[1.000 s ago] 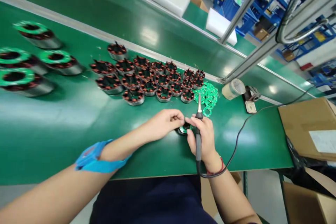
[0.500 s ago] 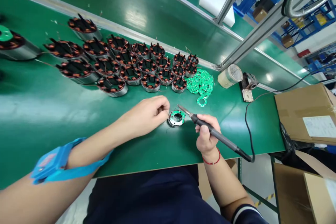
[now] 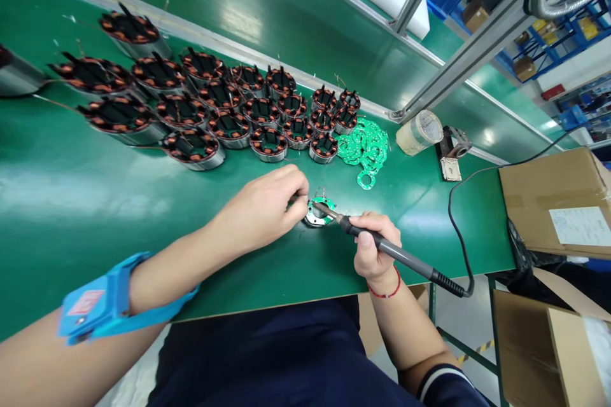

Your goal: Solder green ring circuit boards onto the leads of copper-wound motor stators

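My right hand (image 3: 377, 243) is closed around the grey handle of a soldering iron (image 3: 405, 257). Its metal tip lies over the left part of a green ring-shaped circuit board (image 3: 328, 203), which sits on top of a motor stator (image 3: 317, 224) on the green bench. At the stator's left edge is my left hand (image 3: 281, 200), its thumb and forefinger pinched together. What those fingers hold, if anything, is too small to make out. Thin wires stick up at the far side of the board.
Several copper-wound stators (image 3: 229, 129) stand in rows at the back left. Beside them lies a pile of green ring boards (image 3: 365, 143). A cloudy tub (image 3: 420, 133), a soldering iron stand (image 3: 451, 156) and a cardboard box (image 3: 554, 203) are on the right. The iron's cord (image 3: 453, 194) trails there.
The soldering iron's tip has moved left and down, from the board's upper right side to over its left part. My left hand stays pinched beside the stator. The whole view has shifted slightly.
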`<state>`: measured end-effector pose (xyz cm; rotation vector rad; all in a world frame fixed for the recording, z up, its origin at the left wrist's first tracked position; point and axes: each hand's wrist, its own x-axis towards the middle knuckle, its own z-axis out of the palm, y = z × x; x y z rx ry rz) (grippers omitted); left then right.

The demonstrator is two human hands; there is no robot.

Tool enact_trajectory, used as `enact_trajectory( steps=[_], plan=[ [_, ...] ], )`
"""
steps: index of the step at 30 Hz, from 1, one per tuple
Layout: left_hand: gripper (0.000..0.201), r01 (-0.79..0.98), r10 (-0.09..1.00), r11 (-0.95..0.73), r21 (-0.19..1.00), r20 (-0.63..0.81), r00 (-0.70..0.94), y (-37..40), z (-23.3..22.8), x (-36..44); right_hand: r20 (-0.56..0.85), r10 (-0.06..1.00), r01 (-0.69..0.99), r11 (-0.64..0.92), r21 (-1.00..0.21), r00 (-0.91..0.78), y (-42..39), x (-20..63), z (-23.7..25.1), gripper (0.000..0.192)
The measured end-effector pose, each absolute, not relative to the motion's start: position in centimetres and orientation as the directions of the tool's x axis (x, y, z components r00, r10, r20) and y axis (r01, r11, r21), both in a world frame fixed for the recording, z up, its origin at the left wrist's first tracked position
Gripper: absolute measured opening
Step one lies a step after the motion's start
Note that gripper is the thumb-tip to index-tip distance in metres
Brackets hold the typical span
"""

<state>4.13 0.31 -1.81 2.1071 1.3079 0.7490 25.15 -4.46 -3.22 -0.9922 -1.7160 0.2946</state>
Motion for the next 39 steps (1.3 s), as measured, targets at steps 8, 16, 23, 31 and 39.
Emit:
enact_trajectory(
  steps=[8,16,23,31,39],
  plan=[
    [0.010,0.591,0.920,-0.348,0.728,0.144,0.364,0.3,-1.8,4.3,0.718,0.690,0.447,0.674,-0.588,-0.094,-4.2,24.7,-2.4,0.021],
    [0.011,0.585,0.901,-0.383,0.716,0.147,0.409,0.5,-2.2,3.9,0.646,0.763,0.429,0.578,-0.694,0.017,-4.5,25.4,-4.6,0.029],
    [0.011,0.578,0.898,-0.391,0.716,0.160,0.411,0.6,-2.2,3.9,0.483,0.862,0.429,0.498,-0.754,-0.152,-3.6,24.3,-3.7,0.041],
    [0.014,0.607,0.922,-0.340,0.718,0.127,0.367,0.6,-2.1,4.2,0.357,0.810,0.541,0.579,-0.610,-0.465,-2.9,24.4,-3.0,0.058],
    [0.036,0.580,0.859,-0.187,0.793,-0.154,0.488,0.3,-2.4,4.1,0.407,0.870,0.587,0.490,-0.645,-0.279,-2.4,25.8,-4.4,0.074]
  ],
)
